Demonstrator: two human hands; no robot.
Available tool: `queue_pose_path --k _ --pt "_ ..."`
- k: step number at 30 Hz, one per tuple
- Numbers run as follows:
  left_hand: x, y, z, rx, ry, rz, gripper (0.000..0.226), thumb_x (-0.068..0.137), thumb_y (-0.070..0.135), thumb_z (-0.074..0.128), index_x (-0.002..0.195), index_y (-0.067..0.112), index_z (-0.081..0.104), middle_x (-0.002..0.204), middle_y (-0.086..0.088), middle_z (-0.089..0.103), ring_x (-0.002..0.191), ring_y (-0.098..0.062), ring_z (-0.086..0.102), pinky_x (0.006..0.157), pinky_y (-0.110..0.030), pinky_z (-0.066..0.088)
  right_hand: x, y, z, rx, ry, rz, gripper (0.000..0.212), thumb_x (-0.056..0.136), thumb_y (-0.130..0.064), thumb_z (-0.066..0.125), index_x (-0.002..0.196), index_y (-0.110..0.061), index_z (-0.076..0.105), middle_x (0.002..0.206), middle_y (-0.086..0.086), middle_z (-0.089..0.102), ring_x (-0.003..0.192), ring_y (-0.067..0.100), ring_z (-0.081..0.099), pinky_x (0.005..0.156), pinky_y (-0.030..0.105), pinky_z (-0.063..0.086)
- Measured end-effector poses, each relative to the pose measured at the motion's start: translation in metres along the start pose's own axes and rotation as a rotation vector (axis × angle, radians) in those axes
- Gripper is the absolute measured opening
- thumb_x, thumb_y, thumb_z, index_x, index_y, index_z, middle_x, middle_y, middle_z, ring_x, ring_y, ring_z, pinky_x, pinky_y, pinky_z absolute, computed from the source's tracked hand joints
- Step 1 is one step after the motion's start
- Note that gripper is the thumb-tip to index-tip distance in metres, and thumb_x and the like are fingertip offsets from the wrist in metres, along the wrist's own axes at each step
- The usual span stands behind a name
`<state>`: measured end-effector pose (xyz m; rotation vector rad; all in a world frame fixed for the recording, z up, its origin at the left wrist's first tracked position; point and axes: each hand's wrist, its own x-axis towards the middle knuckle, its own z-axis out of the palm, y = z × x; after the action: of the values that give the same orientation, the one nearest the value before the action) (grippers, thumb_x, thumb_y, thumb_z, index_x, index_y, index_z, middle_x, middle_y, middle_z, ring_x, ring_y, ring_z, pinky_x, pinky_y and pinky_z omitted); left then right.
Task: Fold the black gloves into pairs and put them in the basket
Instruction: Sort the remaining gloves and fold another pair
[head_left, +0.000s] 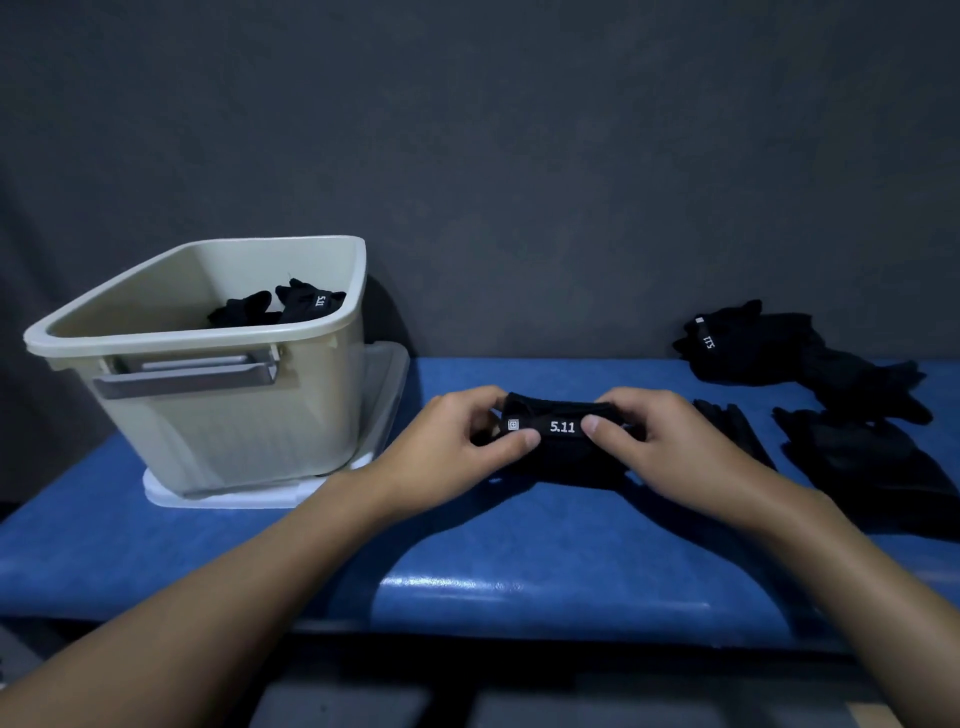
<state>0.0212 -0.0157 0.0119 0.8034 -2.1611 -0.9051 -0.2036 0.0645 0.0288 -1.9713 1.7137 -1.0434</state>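
- A beige plastic basket (218, 415) stood on a white lid (387, 374) on a blue padded bench (519, 571). Folded black gloves (291, 309) lay inside the basket.
- Well to the right of the basket, loose black gloves (831, 374) lay scattered on the bench.
- Between the basket and those loose gloves was a folded glove pair (563, 449) marked "5.11", on or just above the bench.
- The left hand (452, 441) pinched the end nearer the basket, fingers curled over the top and thumb in front.
- The right hand (670, 441) gripped the end farther from the basket the same way.
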Motion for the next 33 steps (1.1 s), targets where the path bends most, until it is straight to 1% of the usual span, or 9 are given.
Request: queue_pose_path --k 4,9,12,14,17,21,26,30,33 --pt "0.008 -0.002 0.007 -0.086 0.041 -0.092 0.039 0.08 0.052 0.067 0.099 0.018 0.069 0.095 -0.01 0.073 0.094 -0.031 0.07 0.087 -0.053 0.055 0.011 0.001 0.005 -0.045 0.039 0.072 0.028 0.092 -0.04 0.058 0.081 -0.015 0.063 0.078 0.005 0.067 0.07 0.024 0.063 0.065 0.042 0.052" --pt "0.02 -0.006 0.011 -0.021 0.109 -0.207 0.019 0.087 0.035 0.075 0.079 0.02 0.067 0.079 0.002 0.069 0.068 -0.012 0.063 0.068 -0.028 0.052 0.019 0.002 0.01 -0.117 0.103 0.125 0.029 0.09 -0.04 0.063 0.08 -0.012 0.063 0.076 0.011 0.063 0.072 0.025 0.06 0.063 0.039 0.047" --pt "0.026 -0.009 0.01 0.084 0.126 -0.236 0.023 0.083 0.038 0.077 0.073 0.02 0.066 0.09 0.002 0.063 0.075 -0.012 0.063 0.072 -0.028 0.052 0.023 0.0 0.012 -0.135 0.095 0.146 0.02 0.089 -0.038 0.065 0.08 -0.02 0.063 0.067 0.008 0.06 0.067 0.023 0.059 0.062 0.039 0.048" --pt "0.028 -0.01 0.01 0.069 0.101 -0.267 0.025 0.082 0.037 0.078 0.071 0.019 0.065 0.078 0.005 0.065 0.066 -0.01 0.061 0.068 -0.03 0.052 0.024 0.0 0.011 -0.161 0.082 0.162 0.018 0.089 -0.037 0.065 0.08 -0.021 0.063 0.061 0.002 0.056 0.06 0.019 0.055 0.059 0.038 0.047" --pt "0.029 -0.011 0.01 0.027 0.058 -0.296 0.022 0.081 0.036 0.079 0.077 0.018 0.067 0.068 0.007 0.068 0.06 -0.008 0.061 0.065 -0.03 0.053 0.025 0.002 0.01 -0.217 0.058 0.177 0.019 0.089 -0.037 0.065 0.081 -0.02 0.063 0.065 -0.003 0.058 0.062 0.014 0.055 0.059 0.033 0.044" --pt "0.032 -0.008 0.011 0.034 0.059 -0.271 0.028 0.081 0.033 0.079 0.102 0.023 0.065 0.091 0.003 0.071 0.073 -0.013 0.069 0.071 -0.03 0.056 0.028 0.006 0.011 -0.214 0.024 0.181 0.018 0.088 -0.039 0.066 0.095 -0.023 0.063 0.089 -0.004 0.065 0.08 0.012 0.061 0.073 0.031 0.049" --pt "0.031 -0.006 0.012 0.046 0.056 -0.255 0.027 0.083 0.03 0.077 0.106 0.021 0.066 0.091 0.007 0.068 0.067 -0.003 0.065 0.062 -0.015 0.051 0.03 0.009 0.011 -0.179 -0.023 0.183 0.037 0.087 -0.045 0.067 0.118 -0.027 0.06 0.1 0.0 0.068 0.092 0.013 0.064 0.086 0.034 0.052" --pt "0.029 -0.005 0.013 -0.011 0.053 -0.244 0.027 0.083 0.025 0.078 0.106 0.02 0.066 0.09 0.002 0.071 0.07 -0.011 0.069 0.065 -0.023 0.057 0.033 0.012 0.01 -0.111 -0.084 0.216 0.046 0.085 -0.042 0.071 0.125 -0.025 0.058 0.097 0.004 0.066 0.085 0.014 0.062 0.083 0.032 0.05" --pt "0.027 -0.006 0.014 -0.054 0.022 -0.218 0.027 0.081 0.021 0.079 0.104 0.022 0.064 0.092 -0.004 0.073 0.079 -0.019 0.071 0.074 -0.034 0.059 0.033 0.012 0.01 -0.064 -0.127 0.243 0.051 0.084 -0.038 0.073 0.13 -0.021 0.057 0.106 0.0 0.065 0.094 0.012 0.062 0.087 0.027 0.049"
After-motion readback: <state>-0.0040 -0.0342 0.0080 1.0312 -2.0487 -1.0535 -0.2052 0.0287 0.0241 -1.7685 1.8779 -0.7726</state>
